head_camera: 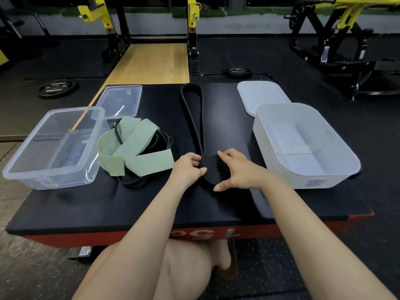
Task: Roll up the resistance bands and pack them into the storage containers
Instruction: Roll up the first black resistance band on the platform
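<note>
Rolling step: left hand (188, 168) and right hand (235, 169) both grip the band (213, 169) coil left of the white box (307, 180); next, wind in its loose tail.

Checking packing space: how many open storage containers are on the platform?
2: a clear container at the left edge, beside the green band, and a white container at the right. Both look empty.

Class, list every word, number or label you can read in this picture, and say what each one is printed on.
"30", followed by a faint mark too blurred to read: on the green band.
"15", seen upside down, with a cut-off character beside it: on the red side of the box.
Lettering on the weight plate: too blurred to read.
Sticker on the white container: unreadable.
</note>
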A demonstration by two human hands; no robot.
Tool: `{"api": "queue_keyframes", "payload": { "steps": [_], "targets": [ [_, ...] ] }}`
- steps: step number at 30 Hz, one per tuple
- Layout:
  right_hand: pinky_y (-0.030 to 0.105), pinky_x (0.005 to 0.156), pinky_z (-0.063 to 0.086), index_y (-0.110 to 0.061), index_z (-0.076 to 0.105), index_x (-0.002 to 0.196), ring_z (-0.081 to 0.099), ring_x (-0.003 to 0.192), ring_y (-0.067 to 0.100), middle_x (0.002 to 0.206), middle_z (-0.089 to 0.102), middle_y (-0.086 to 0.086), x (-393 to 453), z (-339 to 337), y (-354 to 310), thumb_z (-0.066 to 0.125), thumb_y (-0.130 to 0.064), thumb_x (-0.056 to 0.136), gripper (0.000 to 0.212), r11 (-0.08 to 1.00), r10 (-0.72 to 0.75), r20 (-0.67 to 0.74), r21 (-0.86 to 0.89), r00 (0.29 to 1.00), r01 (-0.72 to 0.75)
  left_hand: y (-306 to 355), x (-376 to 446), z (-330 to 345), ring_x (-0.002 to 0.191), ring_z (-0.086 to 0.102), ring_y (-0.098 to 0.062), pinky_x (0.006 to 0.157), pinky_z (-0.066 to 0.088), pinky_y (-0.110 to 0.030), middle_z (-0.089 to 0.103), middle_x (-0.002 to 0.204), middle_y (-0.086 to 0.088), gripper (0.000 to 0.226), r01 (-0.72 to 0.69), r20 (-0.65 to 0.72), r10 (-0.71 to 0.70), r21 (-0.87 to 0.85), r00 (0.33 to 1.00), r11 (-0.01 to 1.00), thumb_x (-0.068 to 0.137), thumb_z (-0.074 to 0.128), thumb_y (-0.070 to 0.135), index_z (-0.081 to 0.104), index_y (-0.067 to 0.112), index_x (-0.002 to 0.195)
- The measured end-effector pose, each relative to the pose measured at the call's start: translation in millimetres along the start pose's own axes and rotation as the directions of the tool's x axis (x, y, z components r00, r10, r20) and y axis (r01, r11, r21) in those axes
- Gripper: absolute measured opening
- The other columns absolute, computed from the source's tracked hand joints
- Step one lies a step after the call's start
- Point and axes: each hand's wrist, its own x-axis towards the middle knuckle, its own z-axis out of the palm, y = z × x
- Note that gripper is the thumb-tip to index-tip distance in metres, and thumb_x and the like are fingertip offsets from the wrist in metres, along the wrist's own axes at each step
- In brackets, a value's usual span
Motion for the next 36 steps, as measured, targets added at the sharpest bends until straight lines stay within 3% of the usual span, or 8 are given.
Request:
{"api": "queue_keyframes", "payload": {
  "steps": [5,10,13,16,24,29,33,36],
  "targets": [
    [0.033,0.113,0.020,-0.009,0.006,0.151,0.014,0.142,0.023,0.153,0.018,0.007,-16.5,13.2,-9.8,0.079,-0.047,0.070,0.115,0.990,0.140,-0.192,0.057,0.971,-0.132,-2.6,-0.1,1.7,0.102,0.058,-0.017,0.092,0.045,-0.025,0.060,0.104,-0.001,0.037,-0.032,-0.023,0.032,0.024,0.999,0.999,0.084,0.066,0.008,0.058,0.012,0.119],
    [0.033,0.100,0.034,-0.008,0.036,0.133,0.031,0.125,0.025,0.131,0.036,0.008,-22.1,27.9,-21.8,0.068,-0.063,0.071,0.089,0.974,0.178,-0.362,-0.067,0.915,-0.216,-3.5,-2.0,2.7,0.104,0.060,-0.024,0.094,0.047,-0.031,0.060,0.112,-0.004,0.035,-0.053,-0.032,0.054,0.037,0.998,0.998,0.083,0.066,0.010,0.059,0.014,0.117],
    [0.034,0.099,0.035,-0.004,0.041,0.125,0.033,0.122,0.026,0.128,0.038,0.010,-16.1,34.2,-29.2,0.056,-0.073,0.073,0.087,0.965,0.188,-0.423,-0.089,0.886,-0.247,-3.3,-3.3,3.2,0.094,0.059,-0.021,0.089,0.047,-0.028,0.059,0.111,-0.003,0.036,-0.080,-0.046,0.081,0.028,0.996,0.996,0.084,0.065,0.009,0.057,0.010,0.119],
    [0.032,0.099,0.034,-0.005,0.043,0.123,0.033,0.120,0.025,0.127,0.040,0.009,-11.9,36.6,-29.5,0.056,-0.071,0.075,0.082,0.966,0.206,-0.461,-0.046,0.863,-0.255,-2.9,-4.7,2.9,0.086,0.056,-0.014,0.089,0.047,-0.028,0.058,0.112,-0.002,0.039,-0.072,-0.035,0.072,-0.010,0.997,0.997,0.085,0.064,0.008,0.054,0.009,0.123],
    [0.031,0.105,0.030,-0.009,0.032,0.141,0.027,0.127,0.023,0.133,0.035,0.005,-11.1,20.8,-18.2,0.066,-0.061,0.075,0.090,0.988,0.139,-0.333,-0.021,0.933,-0.154,0.0,-9.2,-2.7,0.117,0.053,-0.019,0.100,0.040,-0.024,0.054,0.127,-0.005,0.058,-0.014,0.068,0.022,-0.115,0.997,0.993,0.084,0.066,0.007,0.046,0.013,0.138],
    [0.032,0.106,0.031,-0.012,0.026,0.147,0.022,0.132,0.020,0.139,0.031,0.002,-9.8,10.9,-12.9,0.070,-0.056,0.075,0.094,0.995,0.086,-0.230,-0.020,0.970,-0.093,1.5,-7.8,-8.0,0.102,0.053,-0.012,0.089,0.046,-0.026,0.058,0.118,-0.004,0.039,-0.045,0.079,0.052,-0.092,0.996,0.995,0.090,0.060,0.012,0.054,0.010,0.129],
    [0.031,0.109,0.026,-0.012,0.020,0.150,0.020,0.134,0.020,0.143,0.027,0.001,-6.9,4.1,-8.2,0.071,-0.051,0.076,0.098,0.998,0.042,-0.150,-0.033,0.988,-0.047,-1.2,-4.0,-6.6,0.102,0.057,-0.018,0.097,0.047,-0.036,0.063,0.113,-0.006,0.024,-0.055,0.010,0.055,-0.055,0.998,0.997,0.090,0.059,0.016,0.062,0.009,0.113],
    [0.030,0.111,0.023,-0.013,0.017,0.151,0.018,0.136,0.019,0.146,0.025,0.000,-4.3,1.8,-4.1,0.073,-0.049,0.075,0.100,0.999,0.015,-0.108,-0.038,0.994,-0.019,-2.2,-2.6,-7.0,0.091,0.056,-0.017,0.090,0.046,-0.034,0.063,0.098,-0.004,0.012,-0.053,0.011,0.054,-0.053,0.998,0.997,0.090,0.060,0.016,0.063,0.010,0.100]
  ]
}}
